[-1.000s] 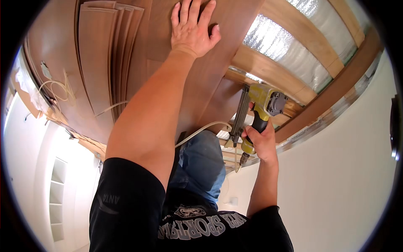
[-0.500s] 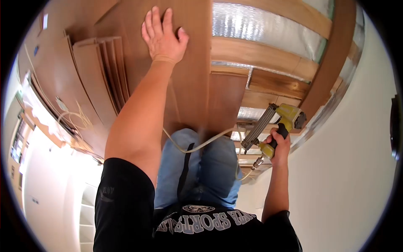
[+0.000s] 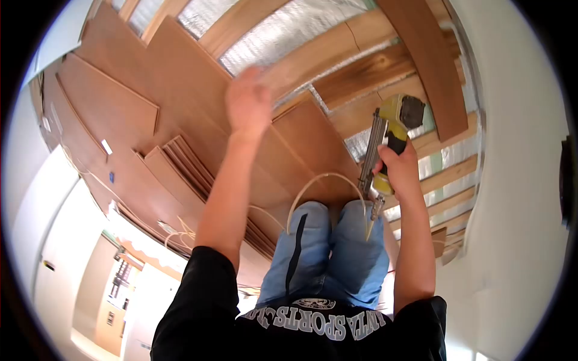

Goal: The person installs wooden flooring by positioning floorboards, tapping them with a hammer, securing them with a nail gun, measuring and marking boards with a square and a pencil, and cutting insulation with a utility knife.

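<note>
My right hand (image 3: 400, 169) grips the black handle of a yellow-green nail gun (image 3: 400, 114), with its long magazine slanting down to the left. A pale air hose (image 3: 328, 175) connects at its lower end and loops over my knees. Smeared by motion, my left hand (image 3: 248, 105) hovers over the edge of the laid brown floorboards (image 3: 198, 90), and I cannot make out its fingers. Beyond that edge lie wooden battens (image 3: 325, 57) over silver foil (image 3: 271, 42).
A loose brown board (image 3: 430, 72) lies across the battens at the right, near the white wall (image 3: 512, 180). Several stacked boards (image 3: 186, 159) rest on the floor to the left. One more loose board (image 3: 108, 93) lies farther left. My kneeling legs (image 3: 325, 253) are in front.
My left hand has come off the floorboard where it lay flat with fingers spread. The view has turned, showing more floor at the left. The nail gun stays in my right hand, now more upright.
</note>
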Available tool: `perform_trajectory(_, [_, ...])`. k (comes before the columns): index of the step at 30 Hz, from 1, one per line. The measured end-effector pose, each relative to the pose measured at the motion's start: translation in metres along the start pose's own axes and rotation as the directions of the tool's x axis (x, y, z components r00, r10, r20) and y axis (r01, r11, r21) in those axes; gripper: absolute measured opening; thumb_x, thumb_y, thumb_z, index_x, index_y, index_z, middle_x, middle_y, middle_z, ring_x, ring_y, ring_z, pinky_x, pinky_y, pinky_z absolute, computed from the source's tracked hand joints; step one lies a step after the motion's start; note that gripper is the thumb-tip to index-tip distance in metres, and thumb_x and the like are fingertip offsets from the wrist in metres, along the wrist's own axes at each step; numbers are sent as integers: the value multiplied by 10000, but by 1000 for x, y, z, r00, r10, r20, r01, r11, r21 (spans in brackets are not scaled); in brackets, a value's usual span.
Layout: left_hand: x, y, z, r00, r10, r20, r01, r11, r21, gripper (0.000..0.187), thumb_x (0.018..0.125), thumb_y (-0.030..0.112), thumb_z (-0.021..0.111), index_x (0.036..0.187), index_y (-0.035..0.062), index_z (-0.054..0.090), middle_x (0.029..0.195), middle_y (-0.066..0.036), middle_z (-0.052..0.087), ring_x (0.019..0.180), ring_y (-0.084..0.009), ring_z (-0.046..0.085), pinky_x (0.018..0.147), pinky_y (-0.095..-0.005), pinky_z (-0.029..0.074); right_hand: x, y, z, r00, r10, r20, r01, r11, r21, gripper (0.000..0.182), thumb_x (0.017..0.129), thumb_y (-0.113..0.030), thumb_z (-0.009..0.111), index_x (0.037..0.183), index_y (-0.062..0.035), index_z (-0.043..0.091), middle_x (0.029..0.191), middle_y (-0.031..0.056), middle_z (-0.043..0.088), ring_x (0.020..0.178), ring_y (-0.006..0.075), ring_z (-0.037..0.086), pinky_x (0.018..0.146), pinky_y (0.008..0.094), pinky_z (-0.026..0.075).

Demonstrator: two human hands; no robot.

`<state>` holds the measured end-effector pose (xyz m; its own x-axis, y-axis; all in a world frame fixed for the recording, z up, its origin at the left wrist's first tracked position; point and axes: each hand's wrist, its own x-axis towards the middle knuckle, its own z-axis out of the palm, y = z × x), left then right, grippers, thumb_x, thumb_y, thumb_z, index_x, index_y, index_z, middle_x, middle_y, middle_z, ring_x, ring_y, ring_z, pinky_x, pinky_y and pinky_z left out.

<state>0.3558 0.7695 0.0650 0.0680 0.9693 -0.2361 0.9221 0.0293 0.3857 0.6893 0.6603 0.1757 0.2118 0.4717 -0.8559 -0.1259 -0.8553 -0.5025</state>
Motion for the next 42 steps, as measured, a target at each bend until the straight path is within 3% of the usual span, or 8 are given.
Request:
perform_trajectory(4, [-5,71,67,969,244,-26,-243,969,48,566,903,142,592,1467,116,553,1595,-222,413,1462,-465,346,1207,-516,339,-3,11,-6,994,111,-10,-104,955,277,234,909,-84,662,1111,-23,560,751,72,629,598,189,628,566,344,556])
perform_trajectory(11, [-7,60,92,982,174,-70,-168,982,82,627,887,144,553,1511,121,501,1679,-199,276,1507,-459,257,1226,-589,232,-59,69,26,982,187,32,-138,586,798,470,865,-9,662,1322,-13,555,1100,168,711,989,277,724,887,395,609])
perform_trajectory(15, [-5,59,95,973,204,-107,-199,978,58,649,858,156,571,1503,113,511,1682,-211,282,1514,-452,256,1211,-607,206,-71,75,68,997,43,70,-83,456,886,603,868,85,584,1451,-17,464,1519,202,524,858,214,721,804,398,622])
perform_trajectory(18, [-4,60,97,979,193,-69,-186,979,88,661,857,153,566,1511,103,492,1691,-219,249,1520,-465,231,1209,-622,200,-63,92,82,998,19,54,-57,452,890,619,879,107,562,1472,-19,440,1602,173,440,795,192,703,761,378,621])
perform_trajectory(28, [-4,59,93,978,206,-20,-203,975,91,698,850,117,548,1540,84,448,1705,-241,189,1516,-502,206,1198,-654,194,-58,87,96,990,82,115,-141,560,816,644,871,147,558,1477,-29,428,1565,164,485,777,152,685,760,336,615])
perform_trajectory(34, [-6,61,92,977,212,-8,-211,975,70,706,843,96,545,1541,73,443,1693,-267,197,1504,-528,205,1193,-665,194,-59,59,115,977,210,38,-160,605,780,550,933,119,580,1445,-43,461,1342,92,581,794,168,666,745,334,583])
perform_trajectory(38, [-3,59,95,969,243,-31,-240,967,80,704,841,86,535,1538,65,446,1690,-271,199,1499,-535,210,1192,-669,187,-65,71,102,973,220,67,-198,652,732,516,948,103,576,1428,-63,479,1505,93,522,780,138,661,744,340,598])
perform_trajectory(42, [-1,59,93,973,228,-18,-226,971,84,706,838,78,523,1541,63,445,1691,-267,200,1496,-532,216,1189,-669,193,-66,73,89,978,204,49,-162,587,793,514,946,114,579,1427,-35,479,1269,99,603,795,158,649,737,339,581])
